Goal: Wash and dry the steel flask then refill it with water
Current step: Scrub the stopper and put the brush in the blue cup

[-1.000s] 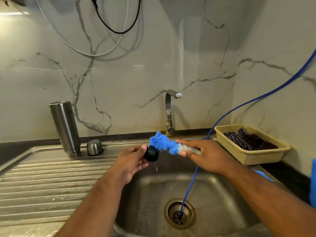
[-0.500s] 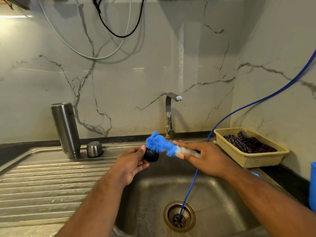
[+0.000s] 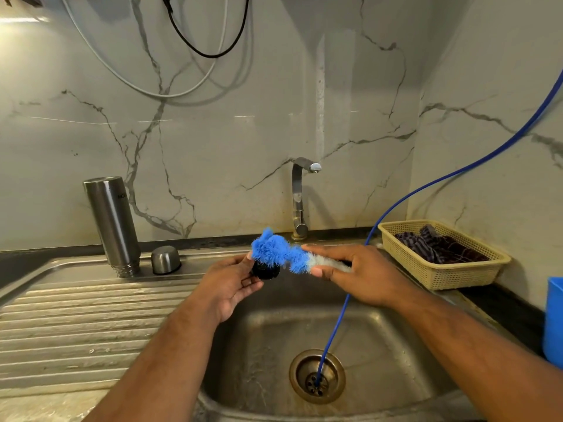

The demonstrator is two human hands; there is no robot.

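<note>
The steel flask stands upside down on the draining board at the left, mouth down. Its steel cup lid sits beside it to the right. Over the sink basin my left hand grips a small black stopper. My right hand holds a bottle brush with blue and white bristles by its stem. The blue bristle end lies on top of the black stopper.
The steel tap stands behind the sink, with no water running. A blue hose runs from the upper right into the drain. A cream basket with dark cloth sits right; a blue container is at the right edge.
The brush's blue end has shifted slightly over the black stopper while both hands stay above the basin. The view has tilted a little.
</note>
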